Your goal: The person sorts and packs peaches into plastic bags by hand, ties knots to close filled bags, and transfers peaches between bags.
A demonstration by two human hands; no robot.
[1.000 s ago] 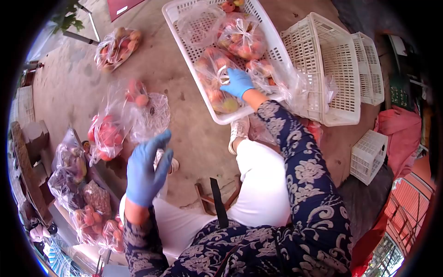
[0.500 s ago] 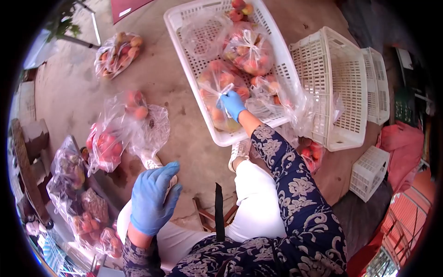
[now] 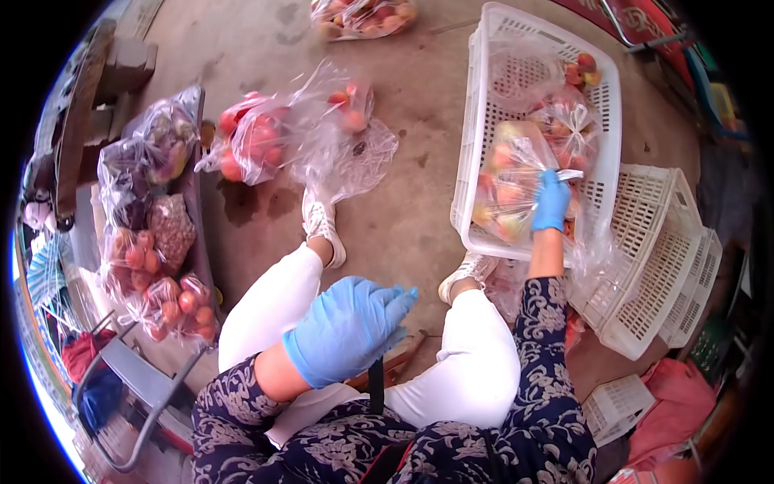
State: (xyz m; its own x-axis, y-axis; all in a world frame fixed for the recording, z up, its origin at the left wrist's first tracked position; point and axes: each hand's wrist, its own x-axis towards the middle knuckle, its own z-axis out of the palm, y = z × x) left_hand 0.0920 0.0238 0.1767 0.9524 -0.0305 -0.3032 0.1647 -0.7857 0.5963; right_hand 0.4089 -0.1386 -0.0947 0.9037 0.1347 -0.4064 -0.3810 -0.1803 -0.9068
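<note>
My right hand (image 3: 551,202), in a blue glove, grips the gathered, tied top of a clear plastic bag of red-and-yellow fruit (image 3: 508,181). That bag lies in the near part of a white perforated crate (image 3: 465,189). Another knotted bag of fruit (image 3: 574,121) sits right behind it, and a few loose fruits (image 3: 582,71) lie in the crate's far corner. My left hand (image 3: 351,327), also gloved in blue, hovers above my lap holding nothing. Its fingers are stretched forward, loosely bent and close together.
Bags of red fruit (image 3: 254,137) lie on the floor ahead, with another bag of fruit (image 3: 367,18) farther off. Several filled bags (image 3: 149,242) cover a low surface at left, beside a metal-framed chair (image 3: 153,387). Nested crates (image 3: 645,258) stand at right.
The view has swung left, so the crate appears farther right. My right hand keeps its hold on the bag's top, and the bag has shifted within the crate. My left hand has turned, fingers pointing right.
</note>
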